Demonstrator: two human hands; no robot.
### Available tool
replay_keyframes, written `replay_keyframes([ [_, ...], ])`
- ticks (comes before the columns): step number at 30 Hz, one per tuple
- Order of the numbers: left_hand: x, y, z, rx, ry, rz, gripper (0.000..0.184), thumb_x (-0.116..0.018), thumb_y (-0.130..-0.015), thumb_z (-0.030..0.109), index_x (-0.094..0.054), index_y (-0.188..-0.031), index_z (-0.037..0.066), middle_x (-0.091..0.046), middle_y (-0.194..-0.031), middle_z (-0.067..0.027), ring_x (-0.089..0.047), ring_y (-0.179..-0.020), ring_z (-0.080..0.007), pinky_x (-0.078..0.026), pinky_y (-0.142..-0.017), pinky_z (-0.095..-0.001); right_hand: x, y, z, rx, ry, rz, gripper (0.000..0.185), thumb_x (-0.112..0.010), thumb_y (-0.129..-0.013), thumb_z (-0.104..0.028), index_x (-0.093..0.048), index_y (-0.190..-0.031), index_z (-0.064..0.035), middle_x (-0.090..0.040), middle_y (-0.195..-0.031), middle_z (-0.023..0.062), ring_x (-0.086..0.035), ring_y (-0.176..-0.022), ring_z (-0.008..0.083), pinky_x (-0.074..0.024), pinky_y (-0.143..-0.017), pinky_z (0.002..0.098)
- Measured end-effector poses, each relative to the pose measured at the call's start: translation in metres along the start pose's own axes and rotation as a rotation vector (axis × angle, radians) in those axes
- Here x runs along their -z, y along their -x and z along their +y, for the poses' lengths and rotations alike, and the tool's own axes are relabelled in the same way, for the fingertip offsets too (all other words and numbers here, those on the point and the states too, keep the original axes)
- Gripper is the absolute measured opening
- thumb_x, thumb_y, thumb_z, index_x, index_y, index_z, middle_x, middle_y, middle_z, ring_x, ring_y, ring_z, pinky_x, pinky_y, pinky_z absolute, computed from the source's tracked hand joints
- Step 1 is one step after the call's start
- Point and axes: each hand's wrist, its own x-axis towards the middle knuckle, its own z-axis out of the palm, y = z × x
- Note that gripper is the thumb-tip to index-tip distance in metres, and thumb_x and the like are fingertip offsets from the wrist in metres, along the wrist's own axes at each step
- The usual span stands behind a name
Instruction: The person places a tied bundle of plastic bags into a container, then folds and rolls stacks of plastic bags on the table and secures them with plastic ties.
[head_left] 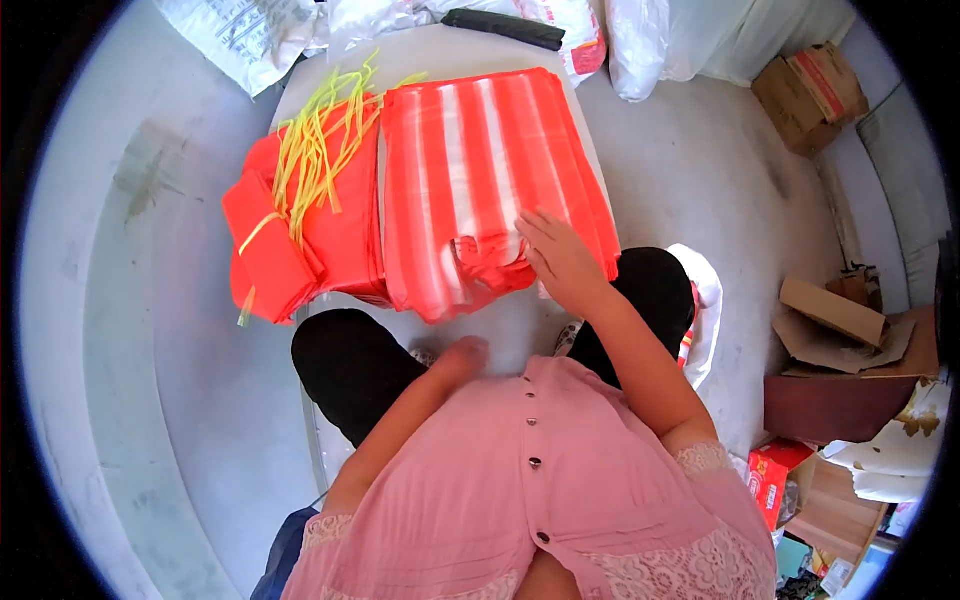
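Touching the bags (480,150), our right grip (553,255) is nearer, unclenched; they stretch lengthwise forward, mostly to its left. Our left grip (465,358), blurred, we cannot tell.

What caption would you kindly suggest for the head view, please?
Right hand on a striped plastic stack, left hand near its front edge, yellow strips alongside.

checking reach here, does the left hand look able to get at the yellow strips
Probably yes: the yellow strips lie uncovered on the red stack and nothing visible blocks the left hand, though it must stretch forward.
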Motion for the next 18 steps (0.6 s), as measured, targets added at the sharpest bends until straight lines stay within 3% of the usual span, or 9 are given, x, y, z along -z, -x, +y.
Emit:
replay_keyframes([
  [5,0.008,0.012,0.015,-0.014,-0.074,0.038,0.044,-0.065,-0.1,0.026,-0.06,-0.136,0.001,-0.07,-0.122,-0.0131,-0.068,-0.106,-0.0233,-0.053,-0.095,-0.0365,-0.017,-0.059,0.01,0.02,0.089,-0.023,0.045,-0.054,-0.105,-0.019,-0.053,-0.148,-0.0071,-0.041,-0.161,0.0184,-0.035,-0.15,0.041,-0.0334,-0.121,0.0498],
  [11,0.004,-0.004,-0.031,-0.054,-0.092,0.049,0.04,-0.062,-0.102,0.024,-0.061,-0.134,-0.001,-0.07,-0.123,-0.0144,-0.068,-0.108,-0.021,-0.053,-0.097,-0.0355,-0.043,-0.111,0.028,-0.146,0.34,-0.282,0.057,-0.048,-0.106,-0.04,-0.044,-0.157,-0.0153,-0.027,-0.169,0.0146,-0.021,-0.157,0.0375,-0.0195,-0.127,0.0506],
  [14,0.002,0.009,-0.008,-0.023,-0.082,0.048,0.04,-0.062,-0.102,0.025,-0.061,-0.133,-0.001,-0.07,-0.121,-0.0143,-0.068,-0.108,-0.0213,-0.053,-0.096,-0.0358,-0.053,-0.127,0.035,-0.137,0.403,-0.278,0.061,-0.046,-0.105,-0.046,-0.04,-0.16,-0.0191,-0.023,-0.171,0.0129,-0.017,-0.159,0.0355,-0.0148,-0.128,0.0513],
  [18,0.007,0.032,0.032,0.055,-0.005,0.032,0.04,-0.061,-0.103,0.027,-0.061,-0.133,-0.001,-0.07,-0.119,-0.0137,-0.067,-0.108,-0.0212,-0.053,-0.096,-0.0346,-0.051,-0.138,0.024,-0.171,0.409,-0.288,0.06,-0.049,-0.105,-0.044,-0.041,-0.159,-0.0197,-0.024,-0.171,0.012,-0.018,-0.158,0.0349,-0.0151,-0.128,0.0529],
])
